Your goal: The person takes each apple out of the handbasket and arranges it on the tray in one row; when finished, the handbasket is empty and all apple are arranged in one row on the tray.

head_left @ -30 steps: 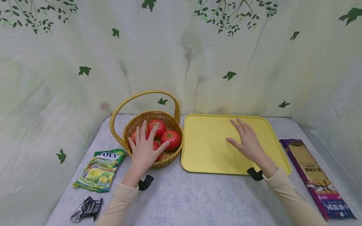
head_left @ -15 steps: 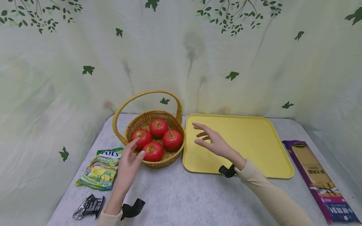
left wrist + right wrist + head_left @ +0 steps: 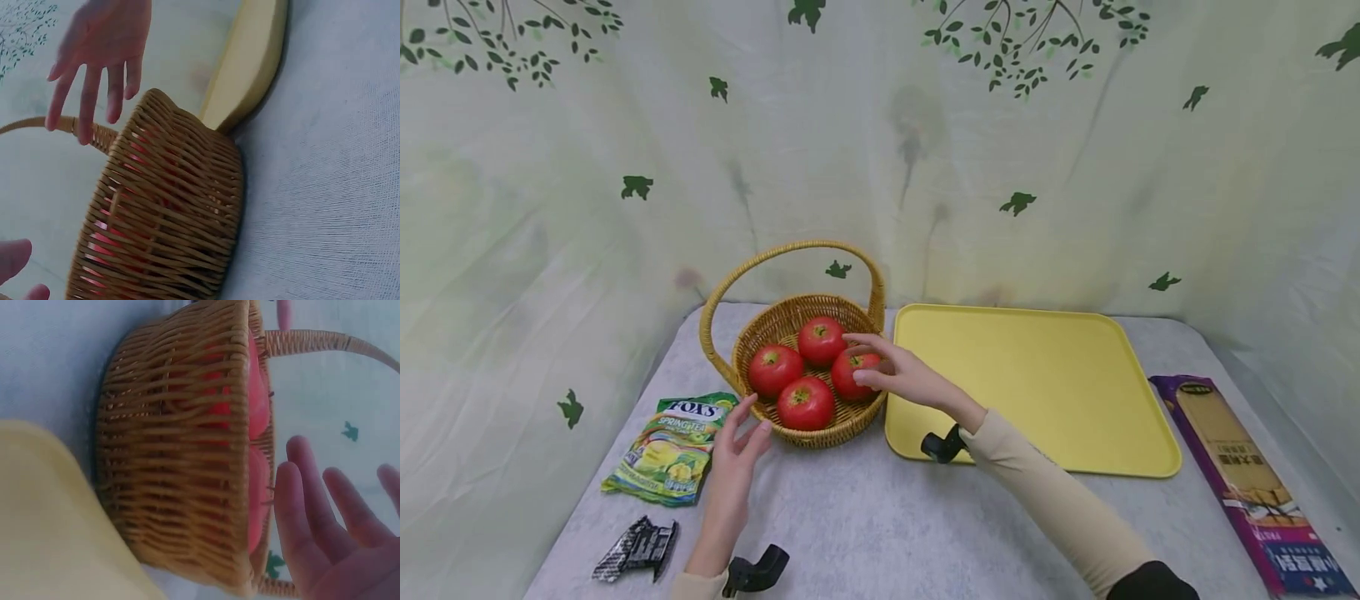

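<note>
In the head view, a wicker basket (image 3: 831,433) with a tall hoop handle stands on the table and holds several red apples (image 3: 805,404). My right hand (image 3: 898,372) hovers over the basket's right side, above the rightmost apple (image 3: 850,379) and partly hiding it. Its fingers are spread and slightly bent, with nothing between them; the right wrist view shows its fingers (image 3: 294,512) near the rim, apart from the fruit. Near the basket's front left, my left hand (image 3: 736,462) is held with loose fingers and grips nothing. Only its fingertips (image 3: 15,256) show in the left wrist view.
A yellow tray (image 3: 1015,383) lies right of the basket, under my right forearm. To the left are a green candy bag (image 3: 670,450) and a small black wrapped packet (image 3: 638,548). A long purple package (image 3: 1255,483) lies at the right edge. A printed curtain hangs behind.
My right hand has moved left from over the tray to above the basket. My left hand has drawn back from over the apples to the basket's front left. The apples stay in place.
</note>
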Action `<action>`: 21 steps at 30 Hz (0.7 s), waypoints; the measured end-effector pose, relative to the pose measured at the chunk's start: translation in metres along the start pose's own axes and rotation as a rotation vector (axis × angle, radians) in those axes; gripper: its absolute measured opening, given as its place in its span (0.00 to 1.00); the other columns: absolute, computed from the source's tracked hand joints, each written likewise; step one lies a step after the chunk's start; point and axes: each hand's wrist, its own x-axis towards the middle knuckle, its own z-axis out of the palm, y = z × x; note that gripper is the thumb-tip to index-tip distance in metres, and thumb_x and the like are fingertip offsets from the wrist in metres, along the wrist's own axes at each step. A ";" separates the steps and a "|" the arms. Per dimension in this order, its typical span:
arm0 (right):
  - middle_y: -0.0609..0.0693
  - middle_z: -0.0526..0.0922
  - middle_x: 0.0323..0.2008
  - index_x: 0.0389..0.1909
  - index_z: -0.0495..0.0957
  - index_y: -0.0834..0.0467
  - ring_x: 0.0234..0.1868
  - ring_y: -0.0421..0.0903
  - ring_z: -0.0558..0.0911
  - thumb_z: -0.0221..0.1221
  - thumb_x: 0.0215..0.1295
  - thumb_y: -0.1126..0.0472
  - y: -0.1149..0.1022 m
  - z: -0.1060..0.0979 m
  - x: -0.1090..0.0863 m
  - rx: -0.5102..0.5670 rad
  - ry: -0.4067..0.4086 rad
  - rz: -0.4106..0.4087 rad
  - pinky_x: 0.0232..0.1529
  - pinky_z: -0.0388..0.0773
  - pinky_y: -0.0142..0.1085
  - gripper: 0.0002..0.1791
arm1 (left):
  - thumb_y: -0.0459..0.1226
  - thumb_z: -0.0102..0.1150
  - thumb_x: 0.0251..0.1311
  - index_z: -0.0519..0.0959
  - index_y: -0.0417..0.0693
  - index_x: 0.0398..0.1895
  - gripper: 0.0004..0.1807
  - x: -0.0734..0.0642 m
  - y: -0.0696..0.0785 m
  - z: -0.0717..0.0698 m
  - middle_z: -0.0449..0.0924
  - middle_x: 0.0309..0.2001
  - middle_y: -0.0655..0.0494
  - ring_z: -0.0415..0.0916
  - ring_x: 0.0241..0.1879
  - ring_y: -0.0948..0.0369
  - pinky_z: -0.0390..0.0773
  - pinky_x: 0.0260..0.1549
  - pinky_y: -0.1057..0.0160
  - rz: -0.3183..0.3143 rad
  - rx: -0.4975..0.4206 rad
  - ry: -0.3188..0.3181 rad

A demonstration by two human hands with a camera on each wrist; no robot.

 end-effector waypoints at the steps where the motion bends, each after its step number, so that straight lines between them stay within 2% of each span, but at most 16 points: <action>1: 0.61 0.66 0.64 0.72 0.57 0.53 0.54 0.58 0.76 0.54 0.70 0.59 0.001 0.002 0.003 0.025 -0.016 0.003 0.50 0.75 0.50 0.31 | 0.41 0.49 0.71 0.54 0.51 0.74 0.30 0.002 -0.003 0.000 0.46 0.71 0.47 0.59 0.62 0.52 0.72 0.48 0.73 -0.002 -0.013 -0.015; 6: 0.61 0.65 0.64 0.72 0.53 0.57 0.47 0.67 0.77 0.52 0.71 0.61 0.003 0.011 0.016 0.081 -0.090 0.040 0.47 0.74 0.57 0.32 | 0.39 0.49 0.71 0.49 0.54 0.76 0.34 0.012 -0.015 0.002 0.40 0.74 0.49 0.57 0.64 0.48 0.71 0.54 0.63 -0.004 -0.040 -0.059; 12: 0.57 0.63 0.66 0.73 0.54 0.51 0.43 0.65 0.80 0.53 0.70 0.59 0.006 0.021 0.030 0.071 -0.159 0.119 0.43 0.79 0.52 0.33 | 0.37 0.47 0.71 0.46 0.56 0.76 0.34 0.016 -0.020 0.002 0.36 0.74 0.49 0.53 0.66 0.45 0.60 0.61 0.45 0.010 -0.069 -0.082; 17: 0.60 0.56 0.69 0.74 0.52 0.49 0.36 0.59 0.83 0.54 0.70 0.57 0.005 0.029 0.043 0.033 -0.233 0.210 0.36 0.81 0.43 0.35 | 0.36 0.47 0.71 0.46 0.57 0.76 0.35 0.018 -0.020 0.001 0.34 0.75 0.50 0.49 0.68 0.44 0.58 0.62 0.43 0.009 -0.078 -0.092; 21: 0.60 0.53 0.71 0.74 0.52 0.47 0.29 0.54 0.84 0.55 0.69 0.55 0.004 0.037 0.052 0.012 -0.247 0.287 0.33 0.82 0.40 0.35 | 0.36 0.47 0.72 0.45 0.57 0.76 0.35 0.019 -0.022 0.000 0.34 0.75 0.51 0.48 0.69 0.44 0.57 0.62 0.43 0.011 -0.073 -0.097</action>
